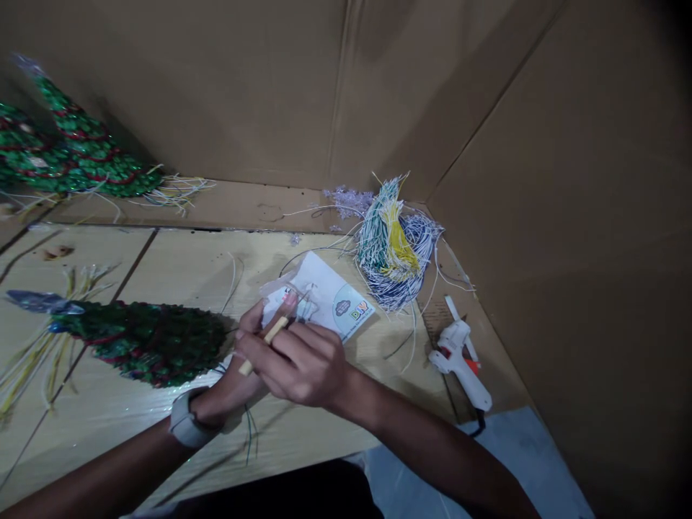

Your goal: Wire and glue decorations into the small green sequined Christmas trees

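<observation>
Right hand (305,364) pinching a little yellow stick (269,339) over a white paper packet (318,295), left hand (238,378) curled close by — one green wire tree (145,342) done-looking, a big wire pile (397,252) left.

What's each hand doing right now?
Left hand: closed, touching a white printed card; grip unclear.
Right hand: closed on a pale stick.

Stick (273,329): middle hidden by right hand (297,364), so which hand grips it cannot be told. Left hand (232,382) half behind right. Packet (318,288): lower corner under fingers, small print by grip unreadable. Green cone (27,140), far from grip: cut off by left edge.
</observation>
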A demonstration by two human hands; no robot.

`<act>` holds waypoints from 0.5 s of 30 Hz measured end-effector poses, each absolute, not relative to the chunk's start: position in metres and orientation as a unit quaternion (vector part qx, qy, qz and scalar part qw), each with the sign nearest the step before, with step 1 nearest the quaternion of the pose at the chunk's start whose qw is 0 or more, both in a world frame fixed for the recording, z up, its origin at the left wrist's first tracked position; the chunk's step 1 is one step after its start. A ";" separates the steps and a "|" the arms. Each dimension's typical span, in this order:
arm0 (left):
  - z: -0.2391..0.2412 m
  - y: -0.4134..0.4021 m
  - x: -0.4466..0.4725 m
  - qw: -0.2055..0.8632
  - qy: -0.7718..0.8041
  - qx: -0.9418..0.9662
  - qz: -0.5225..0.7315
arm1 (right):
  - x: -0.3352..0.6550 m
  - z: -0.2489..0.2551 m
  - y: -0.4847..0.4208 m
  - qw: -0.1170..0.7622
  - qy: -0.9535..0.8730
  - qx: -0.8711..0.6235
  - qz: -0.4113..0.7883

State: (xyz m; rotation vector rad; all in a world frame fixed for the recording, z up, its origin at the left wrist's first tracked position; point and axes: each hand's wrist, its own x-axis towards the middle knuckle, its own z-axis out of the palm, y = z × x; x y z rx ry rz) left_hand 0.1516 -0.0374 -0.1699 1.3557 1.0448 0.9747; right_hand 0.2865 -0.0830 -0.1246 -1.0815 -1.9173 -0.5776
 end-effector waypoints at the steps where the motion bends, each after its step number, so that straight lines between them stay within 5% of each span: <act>1: -0.168 -0.037 0.152 0.549 0.440 0.576 0.415 | 0.287 -0.124 -0.083 0.417 -0.767 -0.429 -0.232; 15: -0.150 -0.053 0.166 0.561 0.456 0.537 0.433 | 0.277 -0.128 -0.088 0.386 -0.840 -0.297 -0.239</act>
